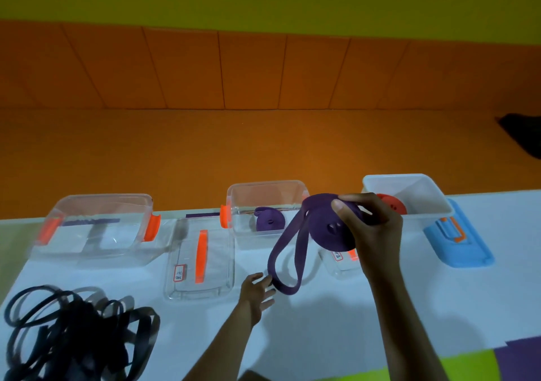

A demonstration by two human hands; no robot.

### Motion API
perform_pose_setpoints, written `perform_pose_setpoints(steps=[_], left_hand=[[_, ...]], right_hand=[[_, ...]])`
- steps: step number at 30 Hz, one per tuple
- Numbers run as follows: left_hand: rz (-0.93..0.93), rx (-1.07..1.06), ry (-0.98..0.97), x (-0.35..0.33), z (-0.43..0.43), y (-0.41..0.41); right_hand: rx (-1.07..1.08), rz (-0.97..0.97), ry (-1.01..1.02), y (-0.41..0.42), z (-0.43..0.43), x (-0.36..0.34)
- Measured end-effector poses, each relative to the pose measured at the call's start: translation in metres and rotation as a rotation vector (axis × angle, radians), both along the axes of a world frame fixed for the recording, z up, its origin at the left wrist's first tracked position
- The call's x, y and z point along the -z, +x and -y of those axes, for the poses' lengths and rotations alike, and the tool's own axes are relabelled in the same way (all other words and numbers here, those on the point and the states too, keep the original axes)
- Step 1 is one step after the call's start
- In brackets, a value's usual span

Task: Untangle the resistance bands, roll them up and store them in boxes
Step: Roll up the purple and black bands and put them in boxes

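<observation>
My right hand (371, 222) grips a partly rolled purple resistance band (328, 228) above the white table, and its loose loop hangs down to the table. My left hand (257, 291) lies open beside the bottom of that loop, fingers spread and touching or nearly touching it. Behind, a clear box with orange latches (263, 189) holds a rolled purple band (270, 222). A white box (409, 187) at the right holds a rolled red band (392, 203). A tangled pile of black bands (76, 331) lies at the front left.
Another clear box (99, 205) with orange latches stands at the back left. A clear lid (202, 260) with an orange handle lies between the clear boxes. A blue lid (459, 240) lies right of the white box. Another clear lid (339, 260) sits under my right hand. Orange floor lies beyond the table.
</observation>
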State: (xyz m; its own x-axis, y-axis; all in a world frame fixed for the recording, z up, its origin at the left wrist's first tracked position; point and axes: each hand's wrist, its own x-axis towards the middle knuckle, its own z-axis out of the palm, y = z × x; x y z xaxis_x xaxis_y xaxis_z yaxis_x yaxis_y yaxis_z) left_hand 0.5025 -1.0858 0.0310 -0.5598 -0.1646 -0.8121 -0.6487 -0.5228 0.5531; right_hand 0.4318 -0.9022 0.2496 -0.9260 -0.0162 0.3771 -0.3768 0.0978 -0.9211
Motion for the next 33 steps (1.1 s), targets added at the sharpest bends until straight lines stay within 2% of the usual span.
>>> perform_pose_setpoints(steps=[10, 17, 24, 33], left_hand=[[-0.033, 0.066, 0.194, 0.016, -0.012, 0.008], [0.011, 0.078, 0.117, 0.016, -0.02, 0.004], [-0.122, 0.023, 0.169, 0.013, 0.026, 0.021], [-0.292, -0.087, 0.267, 0.002, 0.061, 0.053]], right_hand=[[0.065, 0.084, -0.08, -0.007, -0.027, 0.012], [0.085, 0.069, -0.087, -0.013, -0.044, 0.018], [0.238, 0.022, 0.05, -0.032, -0.071, 0.031], [0.304, 0.107, 0.057, -0.047, -0.074, 0.055]])
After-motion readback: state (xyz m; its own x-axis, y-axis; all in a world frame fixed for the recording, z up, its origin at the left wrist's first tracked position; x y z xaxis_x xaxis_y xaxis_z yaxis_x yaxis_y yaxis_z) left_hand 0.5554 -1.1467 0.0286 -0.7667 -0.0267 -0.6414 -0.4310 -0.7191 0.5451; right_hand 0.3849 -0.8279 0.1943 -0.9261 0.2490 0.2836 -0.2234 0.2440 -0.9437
